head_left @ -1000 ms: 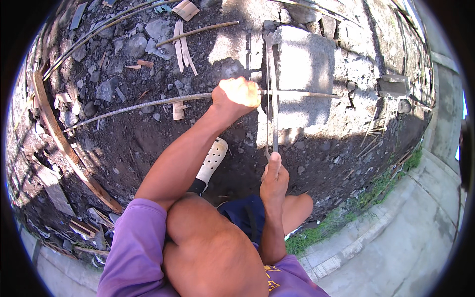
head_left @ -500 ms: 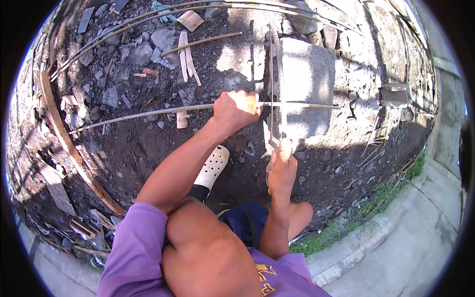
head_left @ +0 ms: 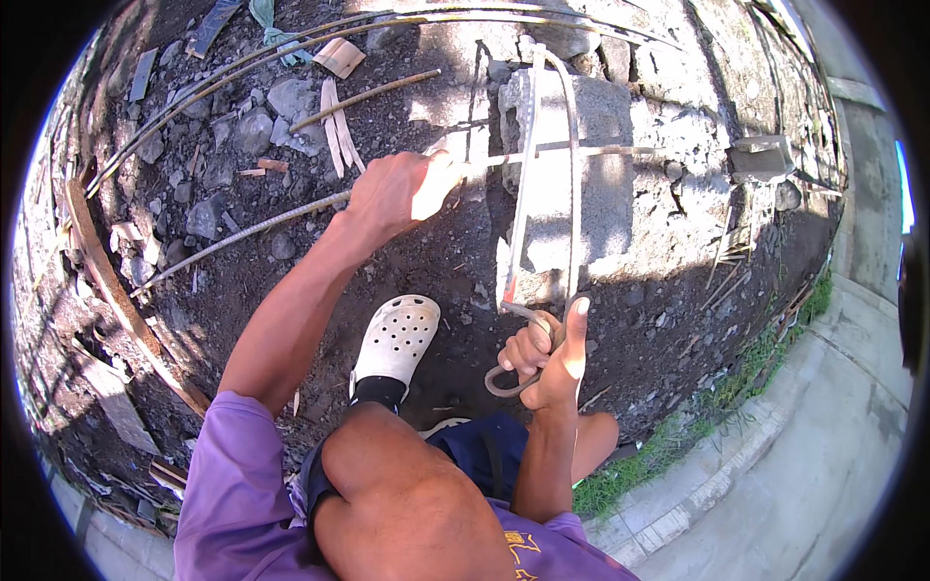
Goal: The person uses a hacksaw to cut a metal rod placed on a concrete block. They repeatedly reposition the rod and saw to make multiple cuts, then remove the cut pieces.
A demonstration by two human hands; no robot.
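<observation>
My left hand (head_left: pixel 402 194) is closed around a long ribbed steel bar (head_left: pixel 262 228). The bar runs from the left across the dirt, and its right part lies over a rough grey concrete block (head_left: pixel 608 121). My right hand (head_left: pixel 552 356) grips the looped metal handle of a hacksaw (head_left: pixel 573 194), thumb stretched along the frame. The saw points away from me over the block, tilted so that its frame and its thin blade (head_left: pixel 525 184) show side by side. Both cross the bar in view; whether the blade touches it I cannot tell.
Long bent rods (head_left: pixel 291 39) arc across the far side. Stones (head_left: pixel 254 133), wood scraps and a shorter rod (head_left: pixel 368 97) lie at the far left. A brown wooden strip (head_left: pixel 116 281) lies left, with grass (head_left: pixel 620 479) and concrete paving (head_left: pixel 775 465) at the right.
The hacksaw has rolled over, so its frame and blade now appear spread apart. My right hand has drawn back toward me. My left hand and the bar appear farther left and farther away.
</observation>
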